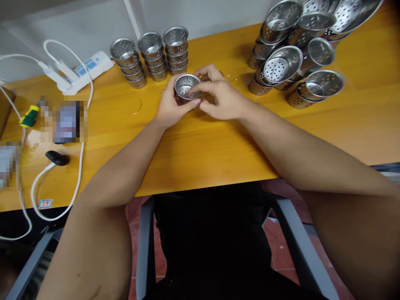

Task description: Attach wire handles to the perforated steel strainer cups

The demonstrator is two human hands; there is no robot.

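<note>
A small perforated steel cup (184,80) stands tilted slightly toward me, its open mouth up, with a thin dark line running across its inside. My left hand (169,107) is wrapped around its left and near side, thumb along the front. At the right side of the cup is my right hand (223,95), fingers bent together; one finger reaches over the rim. A fine wire (204,96) shows by its fingertips, apparently pinched there, though the grip is partly hidden. Another thin curved wire (137,107) lies on the table to the left.
Stacked perforated cups (151,56) stand behind my hands. More cups (283,64) pile up at the right, beside a large steel bowl (364,16). Leftward are a white power strip (86,73), cables, a phone (67,121), a yellow-green screwdriver (29,116) and a black object (58,158).
</note>
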